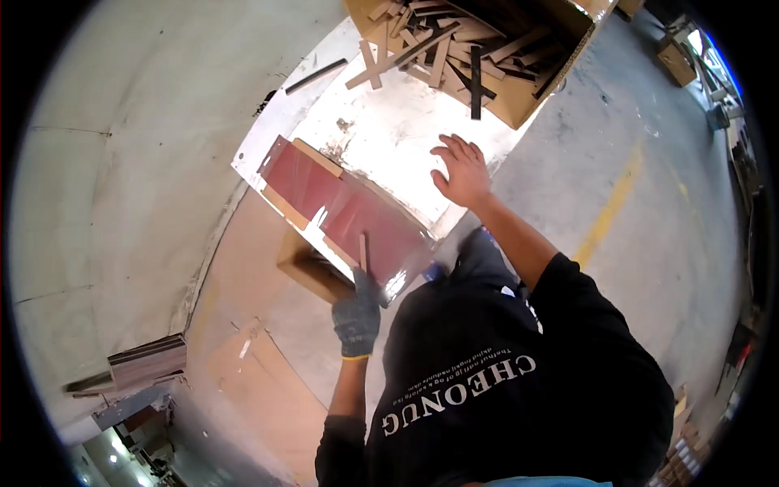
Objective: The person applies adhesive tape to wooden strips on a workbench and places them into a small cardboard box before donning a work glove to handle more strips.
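Note:
My left hand [357,318], in a grey glove with a yellow cuff edge, is closed on a narrow strip [363,250]. The strip points away from me over a red panel [341,211] with a glossy, clear-looking surface. My right hand [465,172] is bare and hovers over the brightly lit white work surface [365,122], fingers spread, nothing in it. Tan strips edge the red panel along both long sides. Past my right hand, a cardboard box [523,114] lies with its opening toward me, and a heap of tan and dark strips [438,49] spills from it.
A single dark strip [316,76] lies at the far left of the work surface. Below the red panel stands an open cardboard box [304,272]. Flat cardboard [268,381] lies on the floor at left, near stacked brown boards [148,361]. A yellow line [613,207] marks the floor at right.

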Demonstrator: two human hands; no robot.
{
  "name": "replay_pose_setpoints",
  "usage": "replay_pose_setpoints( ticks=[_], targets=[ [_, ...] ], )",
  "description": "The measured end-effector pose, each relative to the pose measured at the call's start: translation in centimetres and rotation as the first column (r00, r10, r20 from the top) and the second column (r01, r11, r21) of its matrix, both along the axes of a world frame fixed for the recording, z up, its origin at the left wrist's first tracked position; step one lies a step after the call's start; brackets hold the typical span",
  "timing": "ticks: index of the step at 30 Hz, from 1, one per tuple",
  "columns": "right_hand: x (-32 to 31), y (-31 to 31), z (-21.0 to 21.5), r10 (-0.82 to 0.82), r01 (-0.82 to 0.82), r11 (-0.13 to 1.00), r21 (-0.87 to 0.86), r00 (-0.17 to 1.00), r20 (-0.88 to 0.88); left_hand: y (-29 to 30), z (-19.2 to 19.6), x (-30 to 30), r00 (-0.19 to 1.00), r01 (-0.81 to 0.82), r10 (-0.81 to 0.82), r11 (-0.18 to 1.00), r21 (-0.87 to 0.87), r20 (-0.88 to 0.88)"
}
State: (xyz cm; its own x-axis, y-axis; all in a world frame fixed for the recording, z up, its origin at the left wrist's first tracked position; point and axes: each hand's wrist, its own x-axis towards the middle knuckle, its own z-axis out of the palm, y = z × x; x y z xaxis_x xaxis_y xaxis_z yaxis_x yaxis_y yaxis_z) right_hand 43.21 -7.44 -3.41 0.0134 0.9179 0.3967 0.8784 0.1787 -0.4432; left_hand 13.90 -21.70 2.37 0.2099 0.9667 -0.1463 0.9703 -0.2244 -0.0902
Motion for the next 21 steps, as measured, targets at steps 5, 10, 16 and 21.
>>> replay_pose_setpoints(
  ticks=[5,10,16,21],
  targets=[
    [-0.7,0.0,0.6,0.022,-0.022,0.999,0.026,1.000,-0.004,5.8,0.7,2.8,0.998,0.060,-0.057,0.990,0.126,-0.028],
    [-0.9,-0.1,0.8,0.024,-0.024,1.000,0.012,0.999,-0.044,12.1,0.5,4.8,0.999,0.022,-0.019,0.997,0.068,-0.045],
    [-0.3,-0.3,0.8,-0.021,0.018,0.999,-0.042,0.998,-0.060,0.2,-0.2,1.6,1.000,0.009,-0.009,1.000,0.010,0.007],
    [-1.0,-0.2,0.6,-0.007,0.008,1.000,0.016,0.998,-0.063,9.0,-0.6,2.9,0.988,0.101,-0.123,0.974,0.202,0.097]
  ],
)
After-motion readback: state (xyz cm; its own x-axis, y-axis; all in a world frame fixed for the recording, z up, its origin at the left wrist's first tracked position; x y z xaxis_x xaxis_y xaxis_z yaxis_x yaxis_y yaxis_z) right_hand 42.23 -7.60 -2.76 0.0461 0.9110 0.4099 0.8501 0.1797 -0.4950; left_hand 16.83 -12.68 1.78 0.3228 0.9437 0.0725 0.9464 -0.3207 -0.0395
